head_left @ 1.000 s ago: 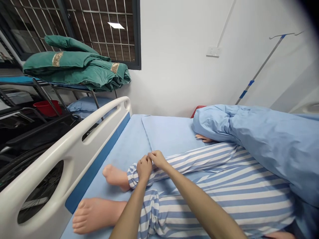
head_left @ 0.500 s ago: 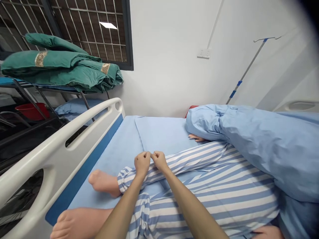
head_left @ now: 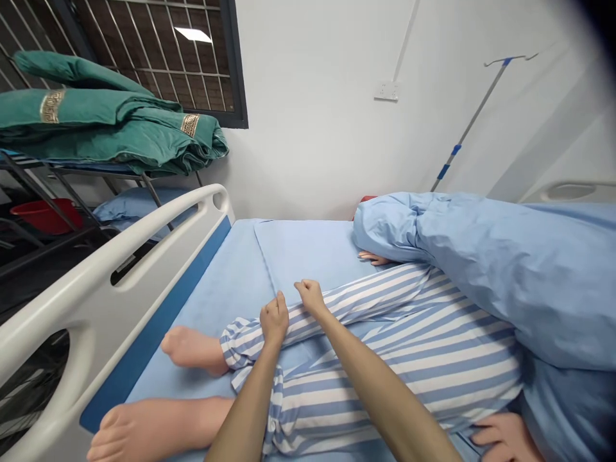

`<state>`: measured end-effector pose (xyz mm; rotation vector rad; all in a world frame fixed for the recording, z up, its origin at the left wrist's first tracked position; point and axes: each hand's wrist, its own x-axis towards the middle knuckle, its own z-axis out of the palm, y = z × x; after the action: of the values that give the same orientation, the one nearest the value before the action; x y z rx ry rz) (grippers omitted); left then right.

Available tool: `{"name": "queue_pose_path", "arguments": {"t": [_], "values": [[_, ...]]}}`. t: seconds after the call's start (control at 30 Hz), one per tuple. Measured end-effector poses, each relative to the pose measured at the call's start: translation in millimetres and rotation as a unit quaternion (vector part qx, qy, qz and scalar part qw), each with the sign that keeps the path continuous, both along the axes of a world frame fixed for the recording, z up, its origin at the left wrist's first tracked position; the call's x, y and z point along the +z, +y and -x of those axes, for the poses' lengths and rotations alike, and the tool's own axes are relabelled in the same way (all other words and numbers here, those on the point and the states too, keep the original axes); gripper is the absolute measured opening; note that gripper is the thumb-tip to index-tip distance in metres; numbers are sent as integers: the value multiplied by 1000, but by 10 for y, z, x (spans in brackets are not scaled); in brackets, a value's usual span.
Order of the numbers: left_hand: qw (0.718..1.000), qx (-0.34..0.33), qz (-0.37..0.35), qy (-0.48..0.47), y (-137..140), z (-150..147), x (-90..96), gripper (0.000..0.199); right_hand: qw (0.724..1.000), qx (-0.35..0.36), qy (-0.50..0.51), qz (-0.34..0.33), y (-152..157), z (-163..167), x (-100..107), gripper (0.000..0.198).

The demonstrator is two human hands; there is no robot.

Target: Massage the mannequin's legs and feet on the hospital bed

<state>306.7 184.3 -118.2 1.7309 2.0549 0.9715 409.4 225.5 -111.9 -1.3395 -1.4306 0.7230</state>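
My left hand (head_left: pixel 274 319) is closed in a fist with the thumb up, over the far striped trouser leg (head_left: pixel 380 292) near the shin. To its right, my right hand (head_left: pixel 310 296) is also a fist, slightly higher over the same leg, thumb toward the left hand. No object shows in either fist. The trousers are on a manikin lying on the bed, its far foot (head_left: pixel 192 348) and near foot (head_left: pixel 149 427) bare. A light blue quilt (head_left: pixel 476 256) covers its upper body. One manikin hand (head_left: pixel 373 258) pokes out beneath the quilt; another (head_left: pixel 505 436) lies at bottom right.
The white bed end board (head_left: pixel 158 218) stands at left. Behind it are folded green bedding (head_left: pixel 139 131) on a metal frame and a red basin (head_left: pixel 47 217). A drip pole (head_left: pixel 474 125) stands by the wall (head_left: pixel 308 96). Light blue sheet (head_left: pixel 308 247) covers the mattress.
My fists have moved apart; before, their thumbs met. The right one is now higher, and the left one's thumb points up. The whole view has shifted slightly.
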Motion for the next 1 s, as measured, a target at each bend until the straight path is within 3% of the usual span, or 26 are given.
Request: {"name": "queue_pose_path", "arguments": {"t": [0.23,0.4,0.6,0.8,1.0], "values": [[998,-51,36,20,114,11,58,43,998,-50,14,-22,-62,-1,-71,34],[998,-42,26,-27,282,-227,167,46,998,-45,22,-25,-58,-19,-72,38],[998,-37,40,-7,216,-403,61,37,998,-42,30,-26,-97,-1,-85,38],[998,-58,-1,-17,195,-358,24,36,997,4,-59,-44,-42,-227,-5,38],[999,-45,10,-6,175,-421,57,34,997,-44,-61,-33,-35,-407,-48,39]]}}
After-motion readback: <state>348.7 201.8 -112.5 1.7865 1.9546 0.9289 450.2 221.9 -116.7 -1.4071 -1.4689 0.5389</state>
